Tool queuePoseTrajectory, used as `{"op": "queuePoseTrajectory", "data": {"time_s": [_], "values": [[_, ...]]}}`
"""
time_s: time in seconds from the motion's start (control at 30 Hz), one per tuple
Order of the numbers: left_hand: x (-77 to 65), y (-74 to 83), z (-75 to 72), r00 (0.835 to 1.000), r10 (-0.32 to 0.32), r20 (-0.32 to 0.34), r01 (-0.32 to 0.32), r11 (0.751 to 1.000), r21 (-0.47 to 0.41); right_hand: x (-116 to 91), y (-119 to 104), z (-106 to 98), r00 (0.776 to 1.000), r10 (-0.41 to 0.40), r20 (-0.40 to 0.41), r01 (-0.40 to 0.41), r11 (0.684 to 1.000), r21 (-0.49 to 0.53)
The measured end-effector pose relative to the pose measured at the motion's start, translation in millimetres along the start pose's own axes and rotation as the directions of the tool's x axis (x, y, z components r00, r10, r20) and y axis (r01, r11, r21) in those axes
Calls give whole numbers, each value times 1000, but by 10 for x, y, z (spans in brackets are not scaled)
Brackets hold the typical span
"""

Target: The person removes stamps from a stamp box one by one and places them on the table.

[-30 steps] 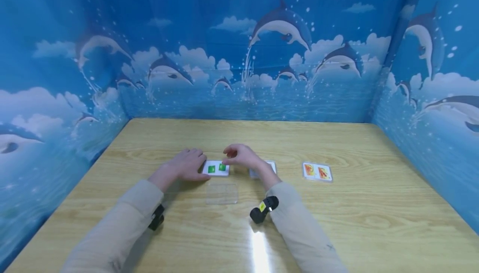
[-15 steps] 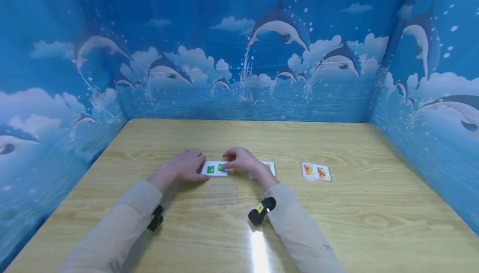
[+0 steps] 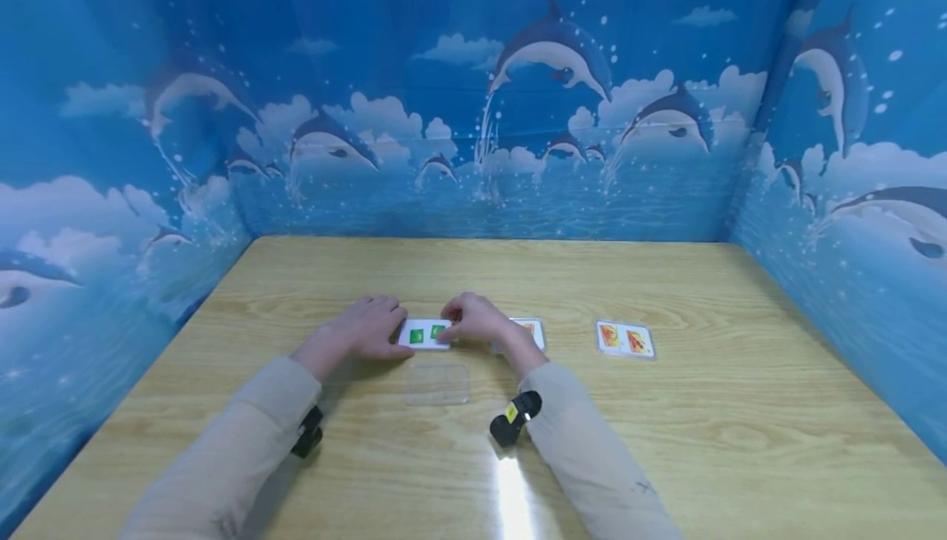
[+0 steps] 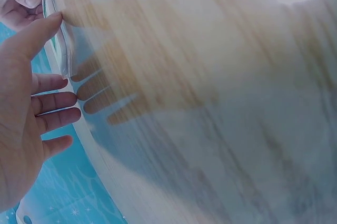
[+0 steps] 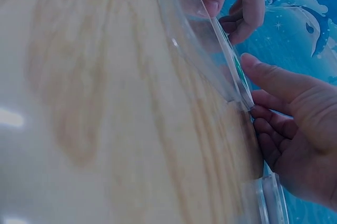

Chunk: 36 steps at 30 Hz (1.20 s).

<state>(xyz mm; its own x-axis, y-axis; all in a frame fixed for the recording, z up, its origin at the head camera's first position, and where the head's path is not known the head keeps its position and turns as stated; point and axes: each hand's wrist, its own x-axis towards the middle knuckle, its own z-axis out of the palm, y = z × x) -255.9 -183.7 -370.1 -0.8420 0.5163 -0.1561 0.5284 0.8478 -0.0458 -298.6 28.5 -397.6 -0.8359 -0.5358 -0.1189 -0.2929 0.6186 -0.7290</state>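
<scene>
A white card with two green pictures (image 3: 417,335) lies in a thin clear plastic case on the table. My left hand (image 3: 370,326) holds the left end of this case, thumb at its near corner and index finger at the far one; the remaining fingers stick out loosely in the left wrist view. At the right end, my right hand (image 3: 477,320) has its thumb over the right green picture and curled fingers at the case's end (image 5: 243,84). Just nearer to me lies a clear plastic lid (image 3: 438,384), flat on the wood.
To the right, a similar cased card (image 3: 531,328) sits partly hidden behind my right wrist. Farther right lies another cased card (image 3: 625,339) with two orange-red pictures. Blue dolphin-print curtains (image 3: 459,195) border the wooden table (image 3: 740,408) at the back and sides.
My right hand has come slightly lower, its thumb moving down over the right green picture. The left hand and the cards have stayed in place.
</scene>
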Motion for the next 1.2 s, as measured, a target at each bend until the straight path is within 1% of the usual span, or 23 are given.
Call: {"op": "queuePoseTrajectory", "data": {"time_s": [0.17, 0.33, 0.43, 0.6, 0.9, 1.1, 1.2], "values": [[-6, 13, -2, 1000, -8, 1, 8, 1000, -2, 2, -7, 5, 1000, 6, -3, -6, 1000, -13], [-14, 12, 14, 1000, -3, -4, 3, 1000, 5, 7, -8, 15, 1000, -2, -6, 2, 999, -35], [-14, 7, 19, 1000, 5, -15, -5, 1000, 14, 7, -17, 15, 1000, -5, -10, 4, 1000, -31], [-12, 4, 23, 1000, -1, -7, 1, 1000, 12, -2, -32, 11, 1000, 1, -19, -1, 1000, -20], [-6, 3, 21, 1000, -3, 3, 3, 1000, 21, -1, -32, 15, 999, -17, -30, 16, 1000, -22], [12, -6, 47, 1000, -5, -2, 5, 1000, 21, 32, -6, 26, 997, -61, -53, 56, 995, -77], [14, -7, 47, 1000, -5, -4, 5, 1000, 21, 40, -5, 29, 996, -63, -69, 58, 996, -71]]}}
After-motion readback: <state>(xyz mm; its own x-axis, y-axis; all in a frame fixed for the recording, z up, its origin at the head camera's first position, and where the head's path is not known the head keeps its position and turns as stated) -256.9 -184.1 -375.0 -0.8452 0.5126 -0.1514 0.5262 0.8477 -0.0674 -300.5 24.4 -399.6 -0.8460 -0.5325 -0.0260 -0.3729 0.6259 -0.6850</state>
